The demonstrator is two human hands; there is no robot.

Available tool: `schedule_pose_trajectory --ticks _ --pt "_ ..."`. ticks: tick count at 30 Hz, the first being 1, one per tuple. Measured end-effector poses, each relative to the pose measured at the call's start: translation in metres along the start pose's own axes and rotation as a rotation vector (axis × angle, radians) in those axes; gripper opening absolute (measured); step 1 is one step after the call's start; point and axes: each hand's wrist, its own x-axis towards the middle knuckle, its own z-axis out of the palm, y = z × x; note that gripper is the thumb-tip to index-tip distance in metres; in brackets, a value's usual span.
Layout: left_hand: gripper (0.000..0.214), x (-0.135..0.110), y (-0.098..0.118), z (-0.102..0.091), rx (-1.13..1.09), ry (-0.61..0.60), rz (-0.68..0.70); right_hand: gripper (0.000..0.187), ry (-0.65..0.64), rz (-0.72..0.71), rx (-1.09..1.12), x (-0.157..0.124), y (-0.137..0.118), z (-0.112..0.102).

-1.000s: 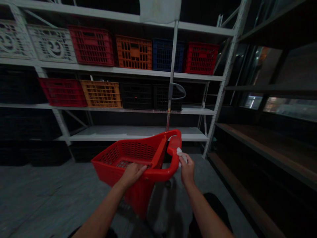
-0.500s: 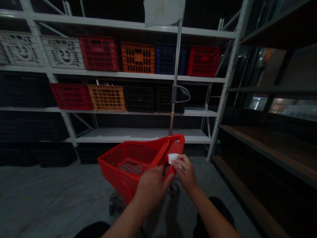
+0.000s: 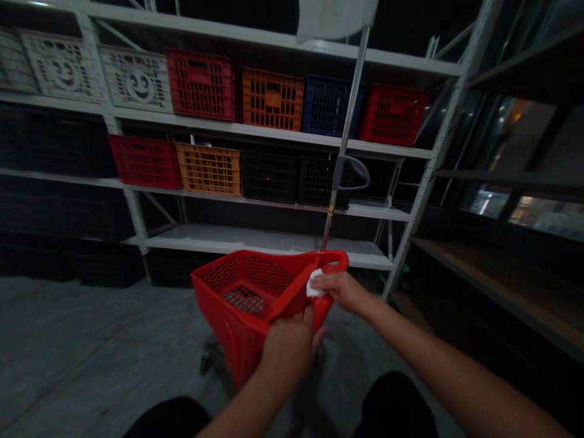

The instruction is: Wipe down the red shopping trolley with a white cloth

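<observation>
A red plastic shopping cart (image 3: 228, 328) stands in front of me, its latticed basket to the left and its handle end toward my hands. My left hand (image 3: 292, 340) grips the near part of the cart's rim by the handle, fingers wrapped over the red plastic. In my right hand (image 3: 342, 289) is a white wipe (image 3: 314, 284), pressed with the fingers against the cart's handle area. From the cart's far corner rises a metal pole (image 3: 349, 115) with a grey loop handle (image 3: 353, 173) and a white flag (image 3: 335, 18) at its top.
Behind the cart is a white metal rack (image 3: 274, 137) with red crates (image 3: 201, 85), orange crates (image 3: 272, 100), a blue crate (image 3: 329, 109), black crates (image 3: 269, 176) and white crates (image 3: 137, 79). Dark wooden shelves (image 3: 502, 274) line the right side. The floor (image 3: 91, 340) is grey concrete.
My right hand has turned flatter over the wipe, its forearm now reaching in from farther right. The cart and rack appear shifted right in view as the camera moved.
</observation>
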Motion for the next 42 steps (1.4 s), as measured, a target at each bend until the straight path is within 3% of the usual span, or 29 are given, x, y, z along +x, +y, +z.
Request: schedule_pose_trajectory --ticks 3,7,9,11,15,18,20,24,26,30,33,37,42 --pt "0.043 -0.001 -0.008 0.002 -0.005 0.009 0.003 0.039 -0.088 -0.064 0.044 -0.001 -0.008 0.000" --pt "0.047 -0.002 -0.015 0.003 0.002 -0.008 -0.008 0.040 -0.108 0.084 -0.008 0.022 0.020 -0.012" --pt "0.046 -0.003 -0.017 0.003 -0.004 0.002 -0.009 0.038 -0.180 0.161 -0.016 0.041 0.033 -0.014" --pt "0.044 -0.003 -0.018 0.003 -0.011 0.009 -0.007 0.035 -0.341 0.211 0.014 0.062 0.034 -0.010" --pt "0.047 -0.002 -0.020 0.004 -0.016 0.014 -0.019 0.030 -0.818 0.228 0.218 0.098 0.013 0.013" --pt "0.049 -0.003 -0.024 0.003 -0.032 0.017 -0.026 0.028 -1.021 0.208 0.327 0.112 0.003 0.022" --pt "0.048 -0.004 -0.028 0.002 -0.042 0.008 -0.019 0.029 -0.991 0.225 0.285 0.116 0.004 0.018" --pt "0.048 -0.004 -0.036 0.003 -0.033 0.004 -0.005 0.033 -0.778 0.321 0.053 0.115 0.009 0.003" --pt "0.048 -0.004 -0.039 0.004 -0.027 0.013 -0.009 0.034 -0.760 0.272 0.038 0.112 0.004 0.005" --pt "0.046 -0.002 -0.041 0.003 -0.041 0.005 -0.002 0.028 -0.841 0.066 0.088 0.103 -0.020 0.024" --pt "0.042 -0.002 -0.042 0.000 -0.046 -0.009 0.011 0.025 -0.802 -0.018 0.048 0.095 -0.032 0.031" --pt "0.044 -0.002 -0.043 -0.001 -0.036 0.023 0.023 0.026 -0.723 -0.034 0.006 0.092 -0.028 0.015" --pt "0.044 -0.001 -0.044 -0.002 -0.023 0.020 0.026 0.029 -0.505 -0.009 -0.108 0.083 -0.024 -0.001"
